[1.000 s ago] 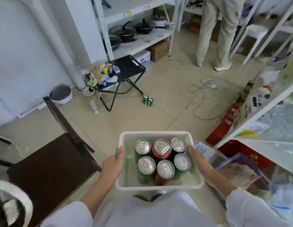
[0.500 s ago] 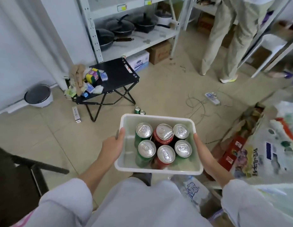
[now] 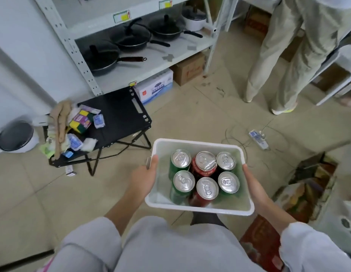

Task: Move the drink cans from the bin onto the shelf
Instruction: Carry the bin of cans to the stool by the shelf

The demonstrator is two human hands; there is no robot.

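Your left hand and right hand clamp opposite sides of the white plastic bin; inside it six aluminium-topped drink cans stand upright; keep the bin level approaching the grey metal shelf beyond it, avoiding toppling

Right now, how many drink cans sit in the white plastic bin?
6, in two rows of three. Far row: green can, red can, green can. Near row: green can, red can, green can. None appear hidden.
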